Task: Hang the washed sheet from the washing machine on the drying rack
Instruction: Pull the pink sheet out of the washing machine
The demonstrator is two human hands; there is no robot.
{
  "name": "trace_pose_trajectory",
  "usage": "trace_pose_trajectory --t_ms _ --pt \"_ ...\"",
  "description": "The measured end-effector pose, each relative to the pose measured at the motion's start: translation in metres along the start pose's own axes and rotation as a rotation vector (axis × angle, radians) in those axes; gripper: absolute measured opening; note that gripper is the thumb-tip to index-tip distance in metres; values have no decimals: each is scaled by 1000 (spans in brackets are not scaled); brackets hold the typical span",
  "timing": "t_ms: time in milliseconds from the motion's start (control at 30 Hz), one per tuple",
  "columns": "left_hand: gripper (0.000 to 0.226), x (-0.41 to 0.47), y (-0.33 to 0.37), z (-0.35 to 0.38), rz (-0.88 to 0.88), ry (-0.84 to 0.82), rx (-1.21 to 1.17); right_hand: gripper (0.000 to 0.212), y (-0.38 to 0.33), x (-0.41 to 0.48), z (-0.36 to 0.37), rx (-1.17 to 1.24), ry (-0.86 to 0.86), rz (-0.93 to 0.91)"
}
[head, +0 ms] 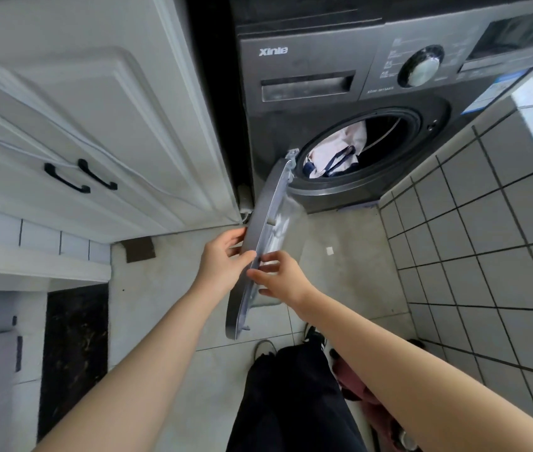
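A dark grey front-loading washing machine (317, 102) stands ahead, its round door (260, 243) swung wide towards me. Inside the drum lies the washed sheet (335, 151), pale pink-white with dark blue trim. My left hand (222, 265) grips the outer side of the door's rim. My right hand (279, 275) holds the same rim from the inner side, fingers on its edge. Both hands are well short of the drum opening. No drying rack is in view.
White cabinet doors with black handles (80, 176) stand at the left, close beside the machine. A grey tiled wall (474, 243) rises at the right. My dark trousers and shoes (291, 386) are below, with reddish cloth (361, 389) on the floor beside them.
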State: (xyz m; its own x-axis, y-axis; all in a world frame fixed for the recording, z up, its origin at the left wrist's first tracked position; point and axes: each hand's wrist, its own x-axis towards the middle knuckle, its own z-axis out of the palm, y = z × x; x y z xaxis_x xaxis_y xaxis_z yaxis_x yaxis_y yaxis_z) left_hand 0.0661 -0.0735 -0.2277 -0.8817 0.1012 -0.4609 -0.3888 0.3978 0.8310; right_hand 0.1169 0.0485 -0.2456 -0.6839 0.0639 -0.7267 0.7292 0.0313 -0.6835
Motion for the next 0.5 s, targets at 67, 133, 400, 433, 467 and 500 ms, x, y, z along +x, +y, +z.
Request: trace_pose_trajectory --t_ms 67,133,400,433,467,500 --pt "50 0 -1 -7 15 6 -6 46 -2 3 9 0 6 -1" --pt "48 1 -3 -13 26 22 12 45 -4 6 16 -9 3 -9" --pt "48 1 7 -10 76 193 239 32 -1 19 9 -121 25 -33" --pt "50 0 13 -6 140 243 300 31 -1 20 1 -136 40 -33" --pt "51 1 18 -2 219 288 362 31 0 22 -8 -151 53 -32" --pt "52 2 25 2 305 319 417 30 1 23 -19 -164 65 -30"
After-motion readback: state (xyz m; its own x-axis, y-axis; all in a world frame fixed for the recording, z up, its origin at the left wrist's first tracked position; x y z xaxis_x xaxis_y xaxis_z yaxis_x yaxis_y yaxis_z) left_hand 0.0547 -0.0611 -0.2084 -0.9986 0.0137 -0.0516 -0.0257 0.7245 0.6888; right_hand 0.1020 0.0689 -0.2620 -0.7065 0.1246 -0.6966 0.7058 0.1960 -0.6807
